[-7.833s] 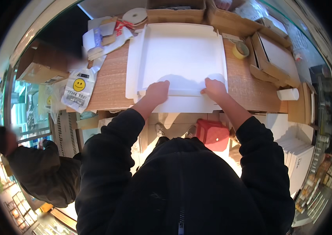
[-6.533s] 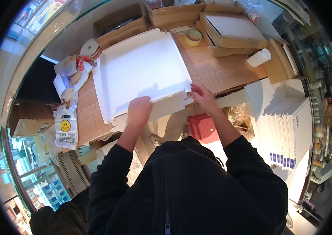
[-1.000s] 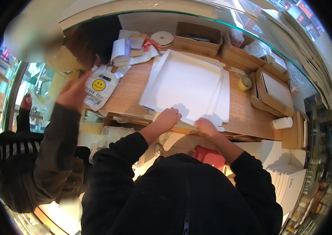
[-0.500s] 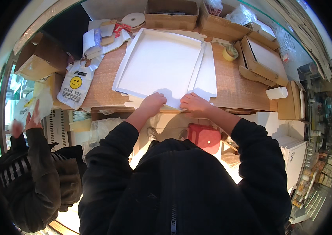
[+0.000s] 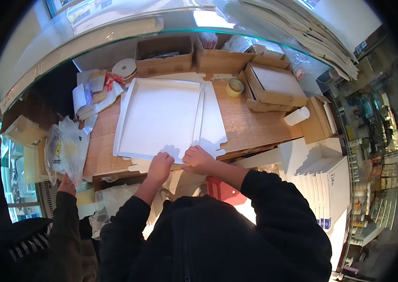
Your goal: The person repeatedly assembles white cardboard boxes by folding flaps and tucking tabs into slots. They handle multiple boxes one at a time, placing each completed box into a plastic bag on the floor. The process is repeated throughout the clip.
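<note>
A white cardboard box blank (image 5: 161, 117) lies on the wooden table with its left and far edges folded up into low walls. My left hand (image 5: 162, 168) is closed on its near edge, fingers curled over the board. Close by on the right, my right hand (image 5: 198, 160) grips the near right corner, where a side flap folds in. The fingertips of both hands are partly hidden. More flat white board (image 5: 214, 117) sticks out from under the blank on the right.
At the left, another person's hand (image 5: 67, 185) holds a clear plastic bag (image 5: 67, 145) by the table edge. Cardboard boxes (image 5: 165, 65) line the back, beside a ribbon roll (image 5: 124, 68). A tape roll (image 5: 234, 88) and white cylinder (image 5: 297, 116) are on the right.
The view has tilted up and shifted. My right hand has come closer to my left at the near edge. The other person's plastic bag has moved toward the table, over the smiley bag.
</note>
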The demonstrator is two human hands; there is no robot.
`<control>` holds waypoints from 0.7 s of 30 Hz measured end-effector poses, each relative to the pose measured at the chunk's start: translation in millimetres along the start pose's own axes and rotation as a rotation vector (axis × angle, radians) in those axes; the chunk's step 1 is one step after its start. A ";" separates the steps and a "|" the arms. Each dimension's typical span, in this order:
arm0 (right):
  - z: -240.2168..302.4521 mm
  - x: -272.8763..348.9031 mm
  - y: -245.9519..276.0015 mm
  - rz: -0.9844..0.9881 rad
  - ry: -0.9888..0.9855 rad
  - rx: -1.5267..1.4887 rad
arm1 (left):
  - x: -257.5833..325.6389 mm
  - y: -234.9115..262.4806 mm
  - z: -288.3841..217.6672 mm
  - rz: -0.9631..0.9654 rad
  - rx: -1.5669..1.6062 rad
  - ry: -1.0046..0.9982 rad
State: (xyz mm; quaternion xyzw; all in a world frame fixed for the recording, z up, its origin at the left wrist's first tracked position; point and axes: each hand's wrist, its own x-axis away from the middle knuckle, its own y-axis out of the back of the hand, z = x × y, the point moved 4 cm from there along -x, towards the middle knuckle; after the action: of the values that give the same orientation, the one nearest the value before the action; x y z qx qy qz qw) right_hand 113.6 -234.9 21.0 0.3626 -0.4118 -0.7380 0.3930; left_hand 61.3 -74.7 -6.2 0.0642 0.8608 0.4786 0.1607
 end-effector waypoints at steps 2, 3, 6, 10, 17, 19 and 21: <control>-1.1 3.0 16.2 -0.223 -0.016 -0.084 | -3.4 -1.4 -7.2 -0.048 0.050 -0.016; -4.0 5.1 22.1 -0.267 -0.063 -0.057 | -5.5 -3.7 -12.1 -0.067 0.080 -0.023; -24.0 14.7 44.6 -0.410 -0.213 -0.013 | -12.1 -8.3 -23.7 -0.110 0.112 -0.059; -73.9 46.8 88.3 -0.440 -0.435 -0.014 | -21.4 -10.1 -27.8 -0.135 0.096 -0.085; -223.7 81.2 230.7 -0.778 -0.778 0.085 | -60.3 -21.8 -34.7 -0.061 0.112 -0.012; -279.4 72.3 269.4 -0.919 -0.773 0.129 | -72.5 -26.3 -44.0 -0.033 0.118 0.000; -341.0 53.4 293.9 -0.902 -0.819 0.145 | -82.5 -29.4 -53.2 0.000 0.131 0.030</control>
State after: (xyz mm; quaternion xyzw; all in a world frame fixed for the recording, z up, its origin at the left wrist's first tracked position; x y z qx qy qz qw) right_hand 466.3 -495.5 136.4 0.2140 -0.3846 -0.8810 -0.1738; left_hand 122.1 -155.0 12.9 0.0672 0.8926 0.4221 0.1432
